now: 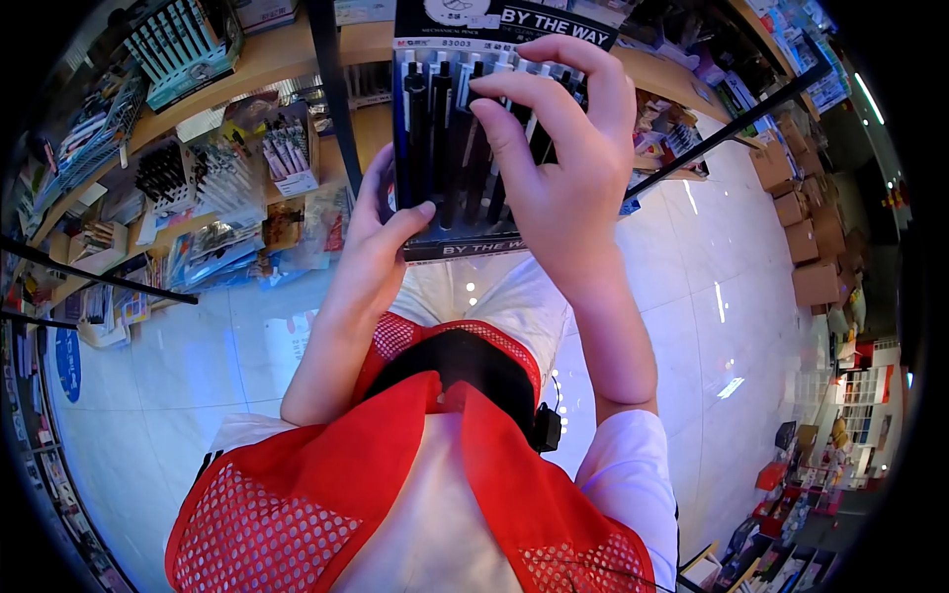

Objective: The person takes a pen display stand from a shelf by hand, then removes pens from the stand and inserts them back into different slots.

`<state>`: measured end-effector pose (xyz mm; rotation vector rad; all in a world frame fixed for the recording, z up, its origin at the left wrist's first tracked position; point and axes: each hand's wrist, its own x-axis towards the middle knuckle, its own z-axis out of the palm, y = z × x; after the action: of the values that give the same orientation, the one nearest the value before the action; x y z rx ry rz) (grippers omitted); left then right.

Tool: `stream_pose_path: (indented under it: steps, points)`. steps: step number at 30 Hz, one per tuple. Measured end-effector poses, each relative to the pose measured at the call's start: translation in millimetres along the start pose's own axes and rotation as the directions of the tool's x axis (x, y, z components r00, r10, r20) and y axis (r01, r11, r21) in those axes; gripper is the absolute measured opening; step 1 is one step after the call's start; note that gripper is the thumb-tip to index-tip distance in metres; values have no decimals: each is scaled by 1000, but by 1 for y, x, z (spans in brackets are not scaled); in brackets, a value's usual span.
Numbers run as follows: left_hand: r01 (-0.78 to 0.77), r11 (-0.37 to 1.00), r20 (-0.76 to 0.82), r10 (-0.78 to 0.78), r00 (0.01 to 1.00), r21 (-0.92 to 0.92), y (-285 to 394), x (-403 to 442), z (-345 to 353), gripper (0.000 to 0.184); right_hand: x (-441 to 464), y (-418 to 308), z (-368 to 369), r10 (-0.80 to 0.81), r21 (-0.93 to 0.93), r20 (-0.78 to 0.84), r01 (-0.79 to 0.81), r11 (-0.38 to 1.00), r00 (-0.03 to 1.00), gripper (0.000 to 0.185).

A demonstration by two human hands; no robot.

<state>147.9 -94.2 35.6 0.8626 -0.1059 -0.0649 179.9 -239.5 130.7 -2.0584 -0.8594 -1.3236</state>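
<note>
Upright pens (442,128) are overlapped at their tops by the nearer right hand (575,163), fingers (519,89) nearly pinched; grip cannot be told.

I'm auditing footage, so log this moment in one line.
left hand: holds mechanical-pencil display box | right hand: over mechanical pencils, contact unclear

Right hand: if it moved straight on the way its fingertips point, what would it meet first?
Probably the mechanical pencils in the display box; the right hand looks very close, though depth and contact are unclear.
</note>
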Motion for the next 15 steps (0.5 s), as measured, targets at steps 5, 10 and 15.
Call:
stream_pose_path:
  steps: [5,10,15]
  points:
    - [13,999,17,-14,1000,42,-2,-3,6,81,6,-8,1,55,-130,161,-34,991,985,16]
    - [-37,990,0,37,999,136,-9,-6,12,82,6,-6,2,183,-147,280,-147,978,942,19]
    - [20,989,19,-24,1000,147,-13,-7,12,79,22,5,-6,290,45,86,-294,955,953,17]
